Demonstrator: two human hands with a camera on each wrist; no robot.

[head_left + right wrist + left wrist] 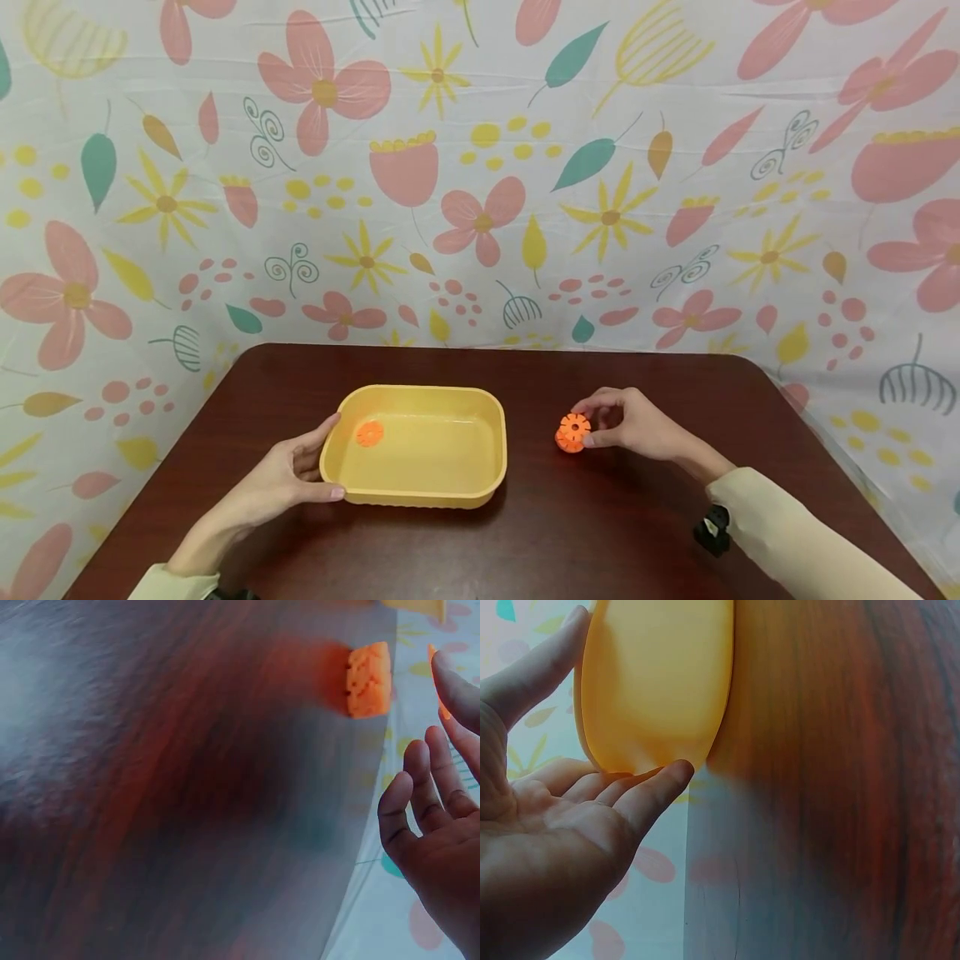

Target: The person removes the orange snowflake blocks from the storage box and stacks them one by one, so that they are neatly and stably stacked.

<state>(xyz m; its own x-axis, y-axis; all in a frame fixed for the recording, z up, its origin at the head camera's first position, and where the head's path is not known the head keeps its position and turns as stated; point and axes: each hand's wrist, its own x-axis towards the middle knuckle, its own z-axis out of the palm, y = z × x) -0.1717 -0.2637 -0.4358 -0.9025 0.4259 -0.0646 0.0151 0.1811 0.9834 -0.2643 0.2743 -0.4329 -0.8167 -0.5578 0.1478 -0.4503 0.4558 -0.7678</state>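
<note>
A yellow plastic tray (420, 498) stands left of the middle of the table. One orange notched disc (370, 433) lies inside it, near the left wall. My left hand (288, 475) grips the tray's left end, thumb at the front corner and fingers along the far side; the left wrist view shows the fingers around the tray's end (660, 682). To the right of the tray, my right hand (633, 425) pinches another orange notched disc (576, 427) between thumb and forefinger. It is raised over a short stack of orange discs (368, 681), with the other fingers loosely bent.
The dark reddish-brown wooden table (525, 550) has rounded far corners. A white cloth (480, 167) printed with flowers and leaves hangs behind and beside it. A black device (712, 531) is strapped at the right wrist.
</note>
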